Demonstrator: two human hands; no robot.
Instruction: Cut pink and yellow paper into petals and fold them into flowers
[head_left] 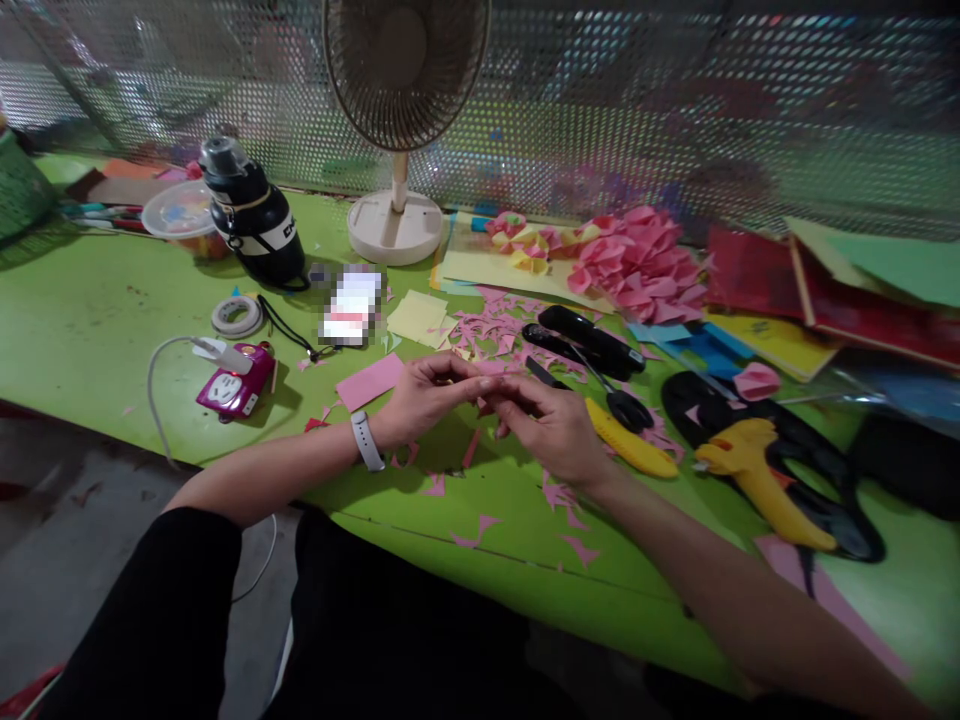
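Observation:
My left hand (426, 395) and my right hand (551, 425) meet fingertip to fingertip just above the green table (97, 320). Both are closed in a pinch on a small pink paper piece (491, 382) between them, mostly hidden by the fingers. A white band sits on my left wrist. Pink paper scraps (559, 495) lie scattered under and around the hands. A pink paper rectangle (370, 381) lies just left of my left hand.
Scissors (622, 405), a black stapler (592, 338) and a yellow glue gun (757, 470) lie right of my hands. Folded pink paper pieces (645, 262) are piled behind. A fan (397, 120), black bottle (255, 215), tape roll (237, 315) and a pink device (236, 385) stand left.

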